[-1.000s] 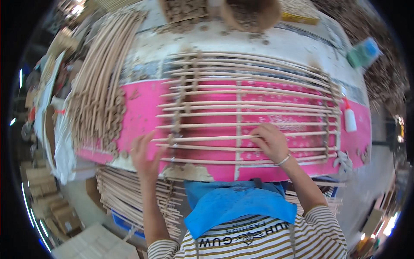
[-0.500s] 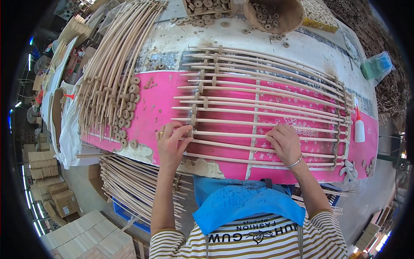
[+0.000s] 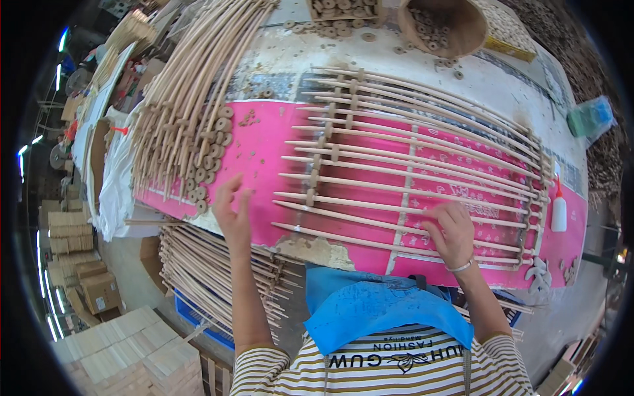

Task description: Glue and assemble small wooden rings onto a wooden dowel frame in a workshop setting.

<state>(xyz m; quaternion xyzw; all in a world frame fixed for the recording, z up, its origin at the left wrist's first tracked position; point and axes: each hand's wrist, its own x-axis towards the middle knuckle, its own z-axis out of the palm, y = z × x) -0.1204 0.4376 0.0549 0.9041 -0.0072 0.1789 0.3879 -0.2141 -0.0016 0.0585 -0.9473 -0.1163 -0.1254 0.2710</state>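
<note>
Tapered wooden rods (image 3: 370, 168) lie side by side across the pink sheet (image 3: 261, 148), with small wooden rings (image 3: 310, 197) threaded near their left tips. My left hand (image 3: 232, 214) hangs left of those tips, fingers apart and holding nothing. It is nearest to a row of loose wooden rings (image 3: 214, 150) beside the rod pile. My right hand (image 3: 452, 231) is over the near rods, its thumb and bent fingers closed around one of them. The two nearest rods show bare left ends.
A large bundle of ringed rods (image 3: 178, 112) covers the table's left side. At the back stand a box (image 3: 343, 8) and a tub (image 3: 429, 30) of rings. A white glue bottle with a red tip (image 3: 559, 211) stands at right. More rods (image 3: 218, 277) sit below the table edge.
My left hand has let go of a ring on a near rod and moved left, its fingers spreading. The right hand stays at the rods. The whole view has shifted slightly.
</note>
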